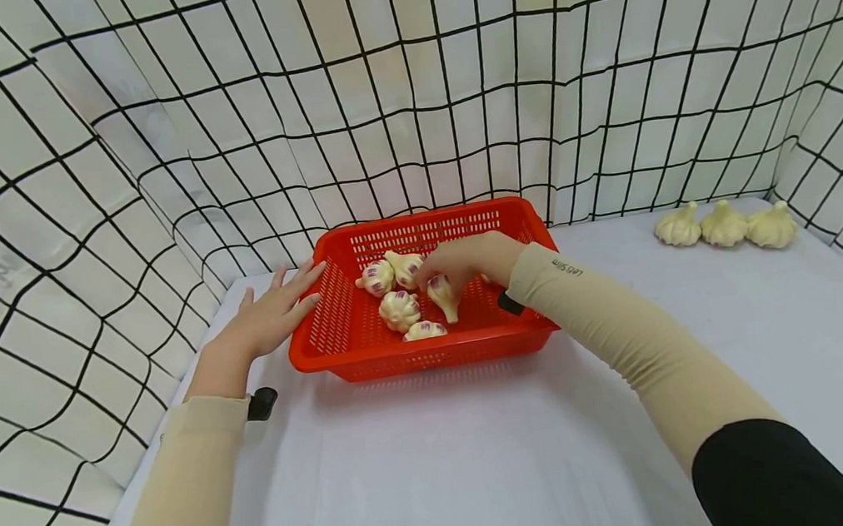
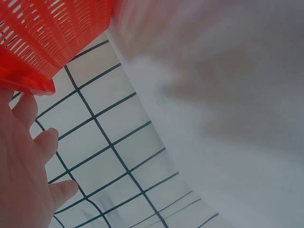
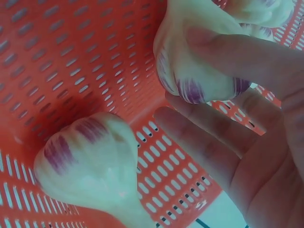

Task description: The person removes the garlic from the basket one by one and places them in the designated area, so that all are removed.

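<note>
My right hand [image 1: 470,260] reaches into a red plastic basket [image 1: 430,362]. It pinches a garlic bulb [image 3: 204,71], its thumb on the pale side and its fingers around behind; purple streaks mark the base. That same garlic bulb [image 1: 443,298] shows below the fingers in the head view, stem towards me. Another bulb [image 3: 90,161] lies near the basket wall under the right wrist. Several more purple-streaked bulbs [image 1: 399,310] sit left of the hand in the basket. My left hand [image 1: 264,317] rests its extended fingers on the basket's left rim, holding nothing.
Three plain whitish garlic bulbs [image 1: 724,225] stand in a row at the back right of the white table [image 1: 439,462]. Black netting [image 1: 481,86] over white panels encloses the back and sides, close behind the basket.
</note>
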A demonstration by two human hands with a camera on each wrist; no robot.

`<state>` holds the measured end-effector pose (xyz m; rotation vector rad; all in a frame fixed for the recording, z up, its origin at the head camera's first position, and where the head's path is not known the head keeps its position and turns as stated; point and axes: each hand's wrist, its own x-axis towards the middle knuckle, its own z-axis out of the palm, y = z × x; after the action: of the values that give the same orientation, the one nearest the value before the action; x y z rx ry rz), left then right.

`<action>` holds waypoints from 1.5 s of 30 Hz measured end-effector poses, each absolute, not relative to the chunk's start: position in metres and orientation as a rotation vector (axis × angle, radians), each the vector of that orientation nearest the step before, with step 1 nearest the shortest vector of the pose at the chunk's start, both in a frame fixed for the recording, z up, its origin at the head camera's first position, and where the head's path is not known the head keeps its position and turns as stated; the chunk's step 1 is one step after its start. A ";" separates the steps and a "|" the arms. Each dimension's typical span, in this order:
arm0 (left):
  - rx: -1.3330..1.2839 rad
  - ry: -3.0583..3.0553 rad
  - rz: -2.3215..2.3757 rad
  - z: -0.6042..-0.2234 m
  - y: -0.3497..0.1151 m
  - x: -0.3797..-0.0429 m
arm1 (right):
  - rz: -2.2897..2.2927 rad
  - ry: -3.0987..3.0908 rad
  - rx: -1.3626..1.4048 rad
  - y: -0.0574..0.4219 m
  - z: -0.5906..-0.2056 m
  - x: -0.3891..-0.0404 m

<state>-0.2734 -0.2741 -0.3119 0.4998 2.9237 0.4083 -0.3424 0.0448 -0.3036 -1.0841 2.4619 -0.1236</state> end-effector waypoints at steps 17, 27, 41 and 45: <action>0.499 2.925 0.399 -0.312 -0.272 -0.275 | -0.204 2.529 -1.187 0.067 -0.291 -0.338; 0.495 2.924 0.405 -0.314 -0.274 -0.275 | -0.347 2.585 -1.204 0.082 -0.280 -0.331; 0.496 2.930 0.406 -0.312 -0.273 -0.274 | -0.549 2.652 -1.114 0.099 -0.269 -0.318; 0.496 2.926 0.406 -0.311 -0.273 -0.274 | -0.613 2.681 -1.109 0.103 -0.266 -0.315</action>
<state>-0.2743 -0.2725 -0.3114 0.4958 2.9258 0.4056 -0.3147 0.1034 -0.2663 -1.1090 2.6807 -0.6133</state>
